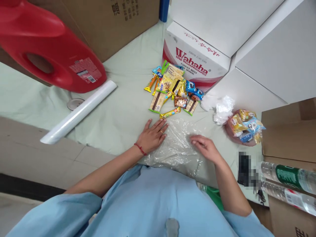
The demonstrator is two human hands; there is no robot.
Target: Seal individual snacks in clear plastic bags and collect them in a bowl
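Note:
A thin, crinkled sheet of clear plastic film (176, 148) lies spread on the pale green cloth in front of me. My left hand (153, 135) rests flat at the film's left edge, fingers stretched out and holding nothing. On the right side, my right hand (205, 147) has its fingers curled together, the tips on the film as if pinching it. Just beyond the left fingertips is a yellow snack stick (170, 113). Behind it sits a pile of wrapped snacks (170, 82), with bars, biscuits and small blue packets.
A roll of plastic film (81, 112) and a red jug (86, 74) are at the left. A Wahaba carton (195, 59) stands behind the snacks. Crumpled white plastic (223, 108), a pink bowl (229, 130) of packets and plastic bottles (287, 176) are on the right.

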